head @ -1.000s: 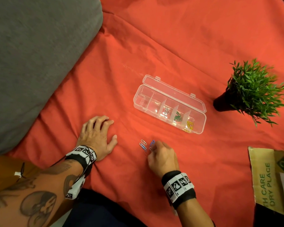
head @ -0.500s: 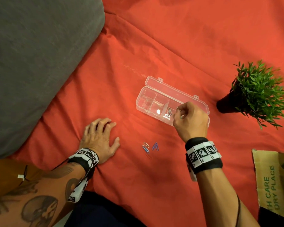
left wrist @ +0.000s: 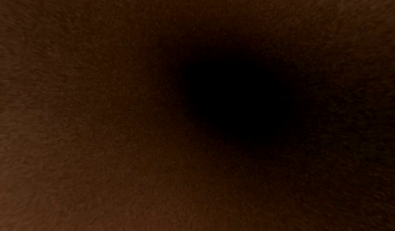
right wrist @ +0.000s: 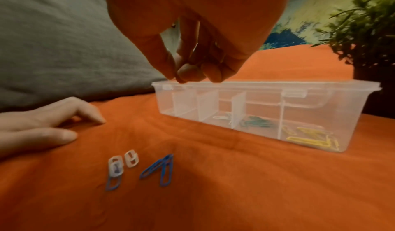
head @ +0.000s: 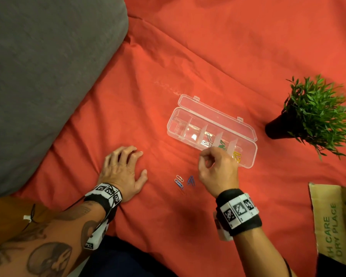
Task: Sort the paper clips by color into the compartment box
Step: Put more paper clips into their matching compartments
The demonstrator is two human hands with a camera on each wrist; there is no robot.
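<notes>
A clear compartment box (head: 246, 134) lies open on the red cloth, its near wall (right wrist: 320, 85) facing my right wrist. White clips (head: 208, 137), green clips (head: 221, 144) and yellow clips (head: 237, 155) lie in separate compartments. Loose on the cloth are two blue clips (head: 190, 180) (right wrist: 159, 168) and white clips over another blue one (head: 179, 181) (right wrist: 115, 167). My right hand (head: 206, 158) (right wrist: 188, 75) hovers before the box's near wall, fingertips bunched, no clip seen in them. My left hand (head: 124, 168) (right wrist: 42, 129) rests flat on the cloth. The left wrist view is dark.
A grey cushion (head: 38, 76) fills the left side. A potted green plant (head: 316, 114) stands right of the box. A cardboard box (head: 332, 222) sits at the lower right edge.
My right hand went from the loose clips to the box's middle compartments, and has now drawn back toward me with nothing seen in it. The left hand stayed put.
</notes>
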